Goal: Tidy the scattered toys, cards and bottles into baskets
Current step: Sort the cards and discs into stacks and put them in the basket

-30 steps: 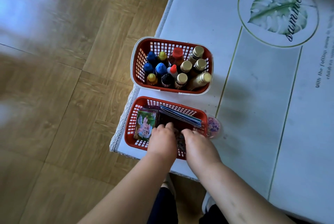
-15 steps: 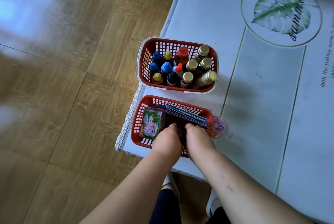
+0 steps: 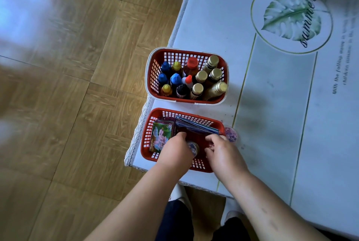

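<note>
Wooden parquet floor [image 3: 68, 104] fills the left of the view, and the counter [image 3: 272, 124] under its pale leaf-print cloth starts at the lace-edged corner. Two red baskets stand there, one behind the other. The far basket [image 3: 153, 77] is packed with upright bottles [image 3: 194, 79], coloured caps to the left, gold caps to the right. The near basket [image 3: 144, 143] holds a picture card pack [image 3: 160, 135] lying flat at its left end, with a fan of blue cards [image 3: 196, 126] leaning along the back wall, long edge running left to right.

Both hands are down inside the near basket. The left hand [image 3: 175, 151] has its fingers curled under, next to a small clear round pot [image 3: 192, 147] sitting between the two hands; I cannot tell whether it grips the pot or only touches it. The right hand [image 3: 223, 153] has its fingers loosely bent and a little apart, tips near the card fan, holding nothing that I can make out.

Just outside the basket's right end, on the cloth, sits a second small round pot with pink and purple contents [image 3: 230, 133]. It lies right of and slightly beyond the right hand's fingers, so I judge the right hand the nearer one to lift it in.
</note>
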A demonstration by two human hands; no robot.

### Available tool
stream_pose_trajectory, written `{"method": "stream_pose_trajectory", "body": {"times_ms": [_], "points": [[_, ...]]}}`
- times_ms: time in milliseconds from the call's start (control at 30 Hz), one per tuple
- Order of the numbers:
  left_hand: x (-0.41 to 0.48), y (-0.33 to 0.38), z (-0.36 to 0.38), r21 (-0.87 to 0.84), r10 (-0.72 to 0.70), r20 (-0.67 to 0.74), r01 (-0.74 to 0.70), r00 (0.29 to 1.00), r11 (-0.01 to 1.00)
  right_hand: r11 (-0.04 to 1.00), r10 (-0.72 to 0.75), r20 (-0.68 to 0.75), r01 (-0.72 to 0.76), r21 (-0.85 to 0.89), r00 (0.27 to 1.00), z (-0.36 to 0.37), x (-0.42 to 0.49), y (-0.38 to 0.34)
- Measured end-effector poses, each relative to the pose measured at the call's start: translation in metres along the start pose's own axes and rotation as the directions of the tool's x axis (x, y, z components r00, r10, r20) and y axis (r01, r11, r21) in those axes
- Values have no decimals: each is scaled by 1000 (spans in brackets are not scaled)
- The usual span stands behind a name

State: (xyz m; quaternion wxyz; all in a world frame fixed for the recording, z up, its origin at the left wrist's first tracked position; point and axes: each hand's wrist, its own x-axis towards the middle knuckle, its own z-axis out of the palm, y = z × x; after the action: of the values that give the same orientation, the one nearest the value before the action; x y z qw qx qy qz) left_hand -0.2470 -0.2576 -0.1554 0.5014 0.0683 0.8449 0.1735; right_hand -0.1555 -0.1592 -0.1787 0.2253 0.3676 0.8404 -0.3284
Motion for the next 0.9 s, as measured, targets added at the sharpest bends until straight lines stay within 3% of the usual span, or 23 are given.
{"method": "stream_pose_trajectory", "body": {"times_ms": [233,467,567,733,800,900], "points": [[-2,8,-12,69,50,-18,-48,999,996,999,29,13,-30,21,999,-15,4,-4],[-7,24,-16,59,144,-61,-141,988,988,993,111,-264,-100,55,958,-44,12,29],[-8,32,-15,-40,122,-88,-126,989,991,988,90,-102,-102,-116,991,-36,27,48],[-6,63,-15,-144,130,-181,-157,975,977,921,-91,19,91,-379,996,-24,52,71],[-7,84,-13,-177,132,-207,-170,969,969,939,-58,70,79,-336,996,-31,56,79],[-7,116,-14,-226,146,-237,-201,960,953,998,51,109,-48,-27,993,-54,60,85]]}}
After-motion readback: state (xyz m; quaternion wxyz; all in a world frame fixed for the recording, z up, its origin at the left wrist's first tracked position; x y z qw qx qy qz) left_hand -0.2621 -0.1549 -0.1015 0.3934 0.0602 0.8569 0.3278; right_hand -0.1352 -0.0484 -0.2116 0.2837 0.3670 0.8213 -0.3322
